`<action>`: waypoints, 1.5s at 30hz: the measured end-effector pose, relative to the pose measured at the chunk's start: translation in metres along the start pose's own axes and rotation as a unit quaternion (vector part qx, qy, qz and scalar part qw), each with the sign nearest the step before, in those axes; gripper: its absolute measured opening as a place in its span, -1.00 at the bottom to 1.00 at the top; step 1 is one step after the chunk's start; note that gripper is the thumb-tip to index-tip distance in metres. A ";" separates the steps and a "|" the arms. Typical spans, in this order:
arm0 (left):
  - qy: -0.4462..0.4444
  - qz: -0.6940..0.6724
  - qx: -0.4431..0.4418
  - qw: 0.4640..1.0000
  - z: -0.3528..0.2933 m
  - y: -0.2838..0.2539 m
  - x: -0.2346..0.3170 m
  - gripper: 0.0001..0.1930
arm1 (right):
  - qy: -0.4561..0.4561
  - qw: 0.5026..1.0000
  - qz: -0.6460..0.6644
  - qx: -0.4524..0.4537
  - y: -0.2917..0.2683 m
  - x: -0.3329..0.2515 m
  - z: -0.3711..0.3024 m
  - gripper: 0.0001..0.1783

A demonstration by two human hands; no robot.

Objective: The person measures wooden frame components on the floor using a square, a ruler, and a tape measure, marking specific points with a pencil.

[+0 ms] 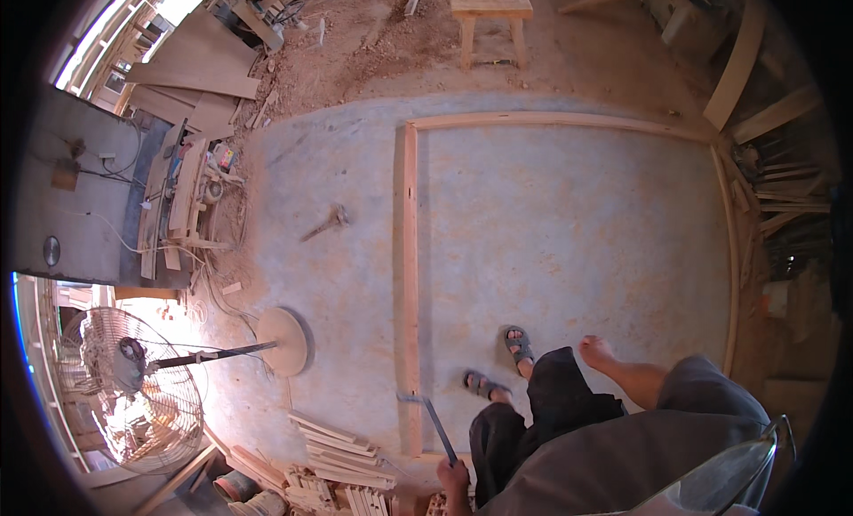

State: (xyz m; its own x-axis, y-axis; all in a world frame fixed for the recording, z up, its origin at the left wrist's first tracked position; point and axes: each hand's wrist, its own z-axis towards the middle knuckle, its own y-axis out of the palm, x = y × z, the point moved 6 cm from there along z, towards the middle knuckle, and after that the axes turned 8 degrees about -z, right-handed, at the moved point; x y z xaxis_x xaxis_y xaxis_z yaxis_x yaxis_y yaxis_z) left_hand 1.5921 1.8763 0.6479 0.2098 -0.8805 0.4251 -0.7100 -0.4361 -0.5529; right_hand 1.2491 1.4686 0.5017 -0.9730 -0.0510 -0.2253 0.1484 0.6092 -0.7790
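My left hand (454,477), at the lower edge, is closed around the dark handle of a hammer (434,421). The hammer's grey head lies over the near part of the long left beam of a wooden frame (410,249) on the concrete floor. Out in front of my right knee is my right hand (599,350), above the floor inside the frame. Its fingers look curled; whether anything small is in them cannot be made out. My sandalled feet (516,340) stand inside the frame, near its left beam.
A pedestal fan (133,365) with a round base (284,342) stands left. A wooden-handled tool (329,222) lies on the floor. Timber strips (342,449) are piled at the near left, with a small wooden stool (491,8) at the far side. Curved boards (742,63) lean at right.
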 end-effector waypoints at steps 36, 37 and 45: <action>-0.173 -0.218 -0.121 0.953 0.279 0.154 0.605 -0.75 | 0.259 0.899 0.321 -0.149 -0.310 -0.045 0.372 -0.80; -0.186 -0.264 -0.119 0.939 0.290 0.163 0.615 -0.75 | 0.258 0.892 0.340 -0.145 -0.319 -0.047 0.390 -0.80; -0.187 -0.504 -0.067 0.840 0.382 0.186 0.736 -0.79 | 0.177 0.916 0.343 -0.112 -0.455 -0.127 0.514 -0.78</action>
State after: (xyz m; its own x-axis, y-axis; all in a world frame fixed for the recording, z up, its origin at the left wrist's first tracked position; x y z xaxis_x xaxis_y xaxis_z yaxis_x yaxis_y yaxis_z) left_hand 1.8712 1.0759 0.5836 0.9294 -0.0833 0.3597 -0.1081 -0.9929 0.0493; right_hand 1.3957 0.7913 0.5843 -0.6670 0.6394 -0.3825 0.7445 0.5511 -0.3769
